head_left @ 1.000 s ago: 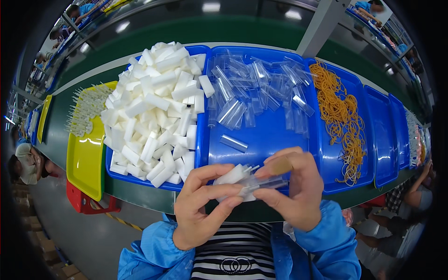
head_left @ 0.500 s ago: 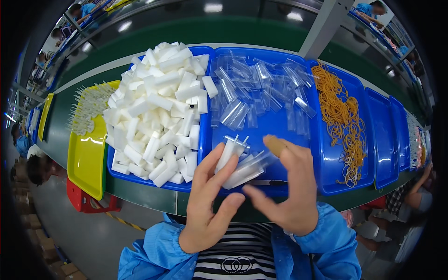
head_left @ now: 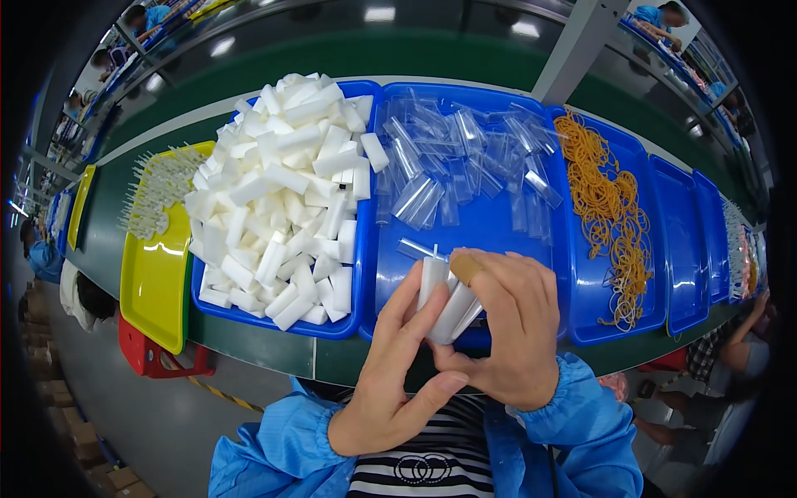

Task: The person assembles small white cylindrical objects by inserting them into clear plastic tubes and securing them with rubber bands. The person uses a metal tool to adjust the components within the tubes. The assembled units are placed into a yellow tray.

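In front of the blue tray [head_left: 398,278] of clear plastic sleeves, my left hand [head_left: 386,386] grips a white foam block [head_left: 432,278] between its fingers, its thumb held apart. A thin pale pin sticks up from the block's top. From the other side my right hand [head_left: 519,332], with a tan finger cover [head_left: 466,267] on one finger, closes on a second white piece [head_left: 452,315] against the first. That piece looks wrapped in clear film; my fingers partly hide it. One loose clear sleeve [head_left: 415,249] lies just beyond my left fingertips.
A high heap of white foam blocks [head_left: 282,191] fills the tray at left. Farther left, a yellow tray [head_left: 154,290] holds several small pinned parts [head_left: 154,199]. Orange rubber bands [head_left: 606,199] lie in the tray at right. Beside the table stands a red stool [head_left: 145,353].
My right hand has moved left and closed on the film-covered piece, which now stands more upright against the block. My left hand has shifted slightly right and nearer to me.
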{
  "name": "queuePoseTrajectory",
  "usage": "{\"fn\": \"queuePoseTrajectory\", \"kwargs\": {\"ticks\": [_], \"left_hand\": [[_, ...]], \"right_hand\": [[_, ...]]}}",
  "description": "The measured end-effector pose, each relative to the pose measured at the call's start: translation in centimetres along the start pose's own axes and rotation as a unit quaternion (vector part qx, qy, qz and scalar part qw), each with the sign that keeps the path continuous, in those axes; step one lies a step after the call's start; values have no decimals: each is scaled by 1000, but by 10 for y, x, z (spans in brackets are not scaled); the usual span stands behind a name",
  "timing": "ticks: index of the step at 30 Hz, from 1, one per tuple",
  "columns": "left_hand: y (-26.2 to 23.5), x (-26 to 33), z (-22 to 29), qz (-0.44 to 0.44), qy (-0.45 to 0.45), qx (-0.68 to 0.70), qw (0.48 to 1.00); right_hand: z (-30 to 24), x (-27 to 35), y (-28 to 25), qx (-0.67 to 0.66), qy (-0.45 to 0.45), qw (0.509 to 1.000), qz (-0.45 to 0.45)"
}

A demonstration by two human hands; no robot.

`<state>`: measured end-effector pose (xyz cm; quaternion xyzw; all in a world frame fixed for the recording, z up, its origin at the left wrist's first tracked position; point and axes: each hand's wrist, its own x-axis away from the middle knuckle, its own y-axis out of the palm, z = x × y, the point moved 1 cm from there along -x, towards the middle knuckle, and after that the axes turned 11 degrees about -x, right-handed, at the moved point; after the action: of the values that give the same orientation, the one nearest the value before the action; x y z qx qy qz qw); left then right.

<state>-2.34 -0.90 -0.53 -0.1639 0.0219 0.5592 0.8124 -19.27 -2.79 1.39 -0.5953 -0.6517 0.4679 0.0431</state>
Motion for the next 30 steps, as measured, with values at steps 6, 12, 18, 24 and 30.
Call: {"fn": "queuePoseTrajectory", "kwargs": {"ticks": [6, 12, 18, 24, 30], "left_hand": [[-5, -4, -2, 32, -96, 236, 966], [-9, 0, -3, -56, -124, 293, 946], [-29, 10, -13, 116, -102, 136, 979], [-40, 10, -14, 162, -69, 156, 972], [-42, 12, -5, 147, -22, 78, 986]], "right_hand": [[4, -1, -15, -107, -30, 993, -26], [5, 9, -10, -218, -24, 975, -37], [18, -23, -22, -152, -3, 987, -44], [28, -39, 21, 87, -52, 989, -104], [16, -38, 20, 55, 31, 988, -144]]}}
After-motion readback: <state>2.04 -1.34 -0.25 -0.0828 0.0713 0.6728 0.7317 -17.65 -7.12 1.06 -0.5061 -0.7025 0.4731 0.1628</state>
